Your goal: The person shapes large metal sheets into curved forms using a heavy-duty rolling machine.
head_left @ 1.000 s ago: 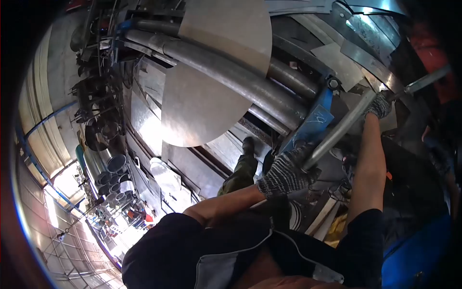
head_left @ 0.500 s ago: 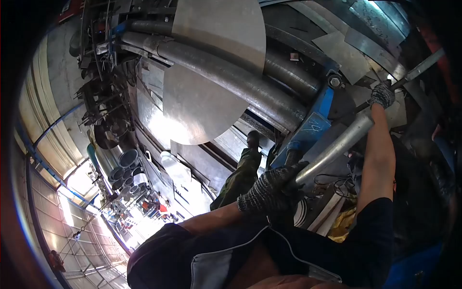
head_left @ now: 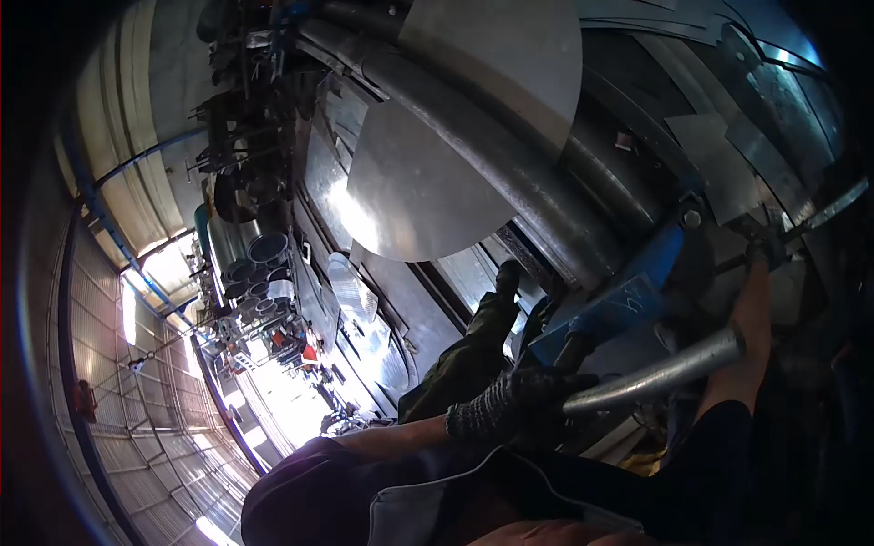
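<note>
Pipe (head_left: 655,376): round, straight, dull grey metal, surface scuffed, a pale sheen along its upper side, far end apparently cut square. Held aslant, in view just below the lower edge of the blue end plate (head_left: 596,323); depth between them cannot be judged. Far end crosses in front of the right forearm (head_left: 754,300).

Left hand (head_left: 510,405), in a black-and-white knit glove: fingers wrapped around the pipe's near end. Right hand (head_left: 767,244), gloved, in dim light: closed around a bar (head_left: 836,206), beyond the plate's right corner.

Disc (head_left: 423,187): large, grey, thin, showing on both sides of a long roller (head_left: 492,159).

Writing: white handwritten strokes near the plate's right corner; too blurred to read.
</note>
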The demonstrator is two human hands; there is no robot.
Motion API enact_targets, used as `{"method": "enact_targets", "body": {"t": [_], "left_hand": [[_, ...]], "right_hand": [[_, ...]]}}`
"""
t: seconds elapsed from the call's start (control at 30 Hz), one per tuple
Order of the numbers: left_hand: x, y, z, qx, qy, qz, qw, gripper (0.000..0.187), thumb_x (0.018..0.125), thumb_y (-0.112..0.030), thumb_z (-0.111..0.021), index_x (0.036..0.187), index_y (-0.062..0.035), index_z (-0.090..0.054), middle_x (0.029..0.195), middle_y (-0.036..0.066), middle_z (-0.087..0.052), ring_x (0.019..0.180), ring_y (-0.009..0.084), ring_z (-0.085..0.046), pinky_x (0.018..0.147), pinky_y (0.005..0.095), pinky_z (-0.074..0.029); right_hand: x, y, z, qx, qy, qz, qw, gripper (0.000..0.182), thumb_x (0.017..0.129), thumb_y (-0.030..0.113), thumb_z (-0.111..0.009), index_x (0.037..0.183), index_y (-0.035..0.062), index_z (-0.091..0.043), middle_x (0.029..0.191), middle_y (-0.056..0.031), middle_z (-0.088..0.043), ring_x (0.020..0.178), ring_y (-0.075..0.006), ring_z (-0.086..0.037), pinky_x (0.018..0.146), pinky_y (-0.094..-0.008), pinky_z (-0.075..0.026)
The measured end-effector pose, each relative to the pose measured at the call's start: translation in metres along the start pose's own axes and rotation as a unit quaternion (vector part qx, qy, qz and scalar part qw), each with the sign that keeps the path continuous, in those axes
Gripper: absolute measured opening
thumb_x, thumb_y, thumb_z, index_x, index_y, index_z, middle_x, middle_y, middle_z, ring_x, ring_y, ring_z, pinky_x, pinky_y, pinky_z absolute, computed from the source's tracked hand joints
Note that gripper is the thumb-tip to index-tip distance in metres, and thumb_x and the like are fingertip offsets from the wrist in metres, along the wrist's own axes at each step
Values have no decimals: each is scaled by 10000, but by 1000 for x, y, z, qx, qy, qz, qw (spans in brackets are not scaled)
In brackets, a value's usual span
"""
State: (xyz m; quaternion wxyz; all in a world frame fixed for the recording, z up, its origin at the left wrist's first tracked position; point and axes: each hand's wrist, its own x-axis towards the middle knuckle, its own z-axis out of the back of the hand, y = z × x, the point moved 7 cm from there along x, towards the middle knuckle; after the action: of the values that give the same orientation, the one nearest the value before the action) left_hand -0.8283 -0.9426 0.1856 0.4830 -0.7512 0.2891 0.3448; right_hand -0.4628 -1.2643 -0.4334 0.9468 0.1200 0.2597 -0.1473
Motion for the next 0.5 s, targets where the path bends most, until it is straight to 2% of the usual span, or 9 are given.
{"method": "enact_targets", "body": {"t": [0.03,0.07,0.1,0.13,0.23,0.27,0.3,0.4,0.5], "left_hand": [[-2,4,3,-49,-11,44,998,586,803,-190,-722,1320,-19,-507,1036,139,-651,932,243,-654,811,350,-549],[-3,-11,3,135,-8,-64,989,594,808,-189,-721,1334,-32,-496,1057,132,-649,938,232,-655,807,346,-551],[-7,-26,4,313,-45,-168,934,602,813,-188,-720,1348,-45,-485,1078,125,-647,945,221,-655,804,342,-552],[-9,-27,2,347,-66,-190,916,609,811,-187,-721,1352,-47,-479,1082,126,-646,943,221,-655,803,343,-553],[-4,-19,0,288,-73,-156,942,631,807,-183,-724,1365,-53,-461,1094,126,-641,938,223,-654,799,347,-553],[-3,-17,-1,287,-79,-153,943,638,806,-181,-725,1370,-55,-454,1099,126,-640,936,224,-654,798,348,-554],[-2,-15,-2,288,-86,-152,942,645,804,-180,-726,1374,-57,-448,1103,126,-638,934,224,-654,797,349,-554],[-2,-8,-2,291,-96,-159,938,668,800,-176,-729,1387,-63,-430,1115,127,-633,929,226,-654,793,353,-555],[-5,-2,-2,298,-103,-167,934,691,796,-171,-732,1400,-69,-412,1128,127,-629,924,228,-653,789,356,-555]], "right_hand": [[3,-2,-10,39,8,5,999,380,899,416,-541,1088,115,-676,1076,-196,-665,981,-289,-664,759,-424,-545],[4,-1,-16,78,15,9,997,378,901,405,-540,1098,110,-671,1077,-197,-665,992,-290,-663,767,-421,-546],[0,2,-16,-6,2,20,1000,365,902,398,-535,1093,116,-667,1086,-188,-664,990,-287,-664,763,-422,-546],[-20,22,2,-43,-3,27,999,358,903,394,-533,1090,118,-665,1090,-183,-664,989,-286,-665,761,-422,-547],[-60,63,30,-227,34,80,970,320,895,378,-541,1056,129,-663,1106,-170,-661,993,-277,-665,753,-430,-546],[-54,60,20,-222,36,84,971,320,895,378,-541,1056,129,-663,1106,-170,-661,993,-277,-665,753,-430,-546],[-28,36,-8,-89,65,11,994,319,893,378,-545,1047,123,-662,1086,-174,-666,959,-285,-671,739,-434,-545],[9,-1,-60,88,69,-12,994,376,897,433,-522,1012,106,-667,1009,-171,-680,838,-303,-676,665,-437,-535],[9,1,-70,148,171,-58,972,504,856,569,-508,1079,141,-652,1032,-127,-667,911,-285,-643,718,-409,-515]]}}
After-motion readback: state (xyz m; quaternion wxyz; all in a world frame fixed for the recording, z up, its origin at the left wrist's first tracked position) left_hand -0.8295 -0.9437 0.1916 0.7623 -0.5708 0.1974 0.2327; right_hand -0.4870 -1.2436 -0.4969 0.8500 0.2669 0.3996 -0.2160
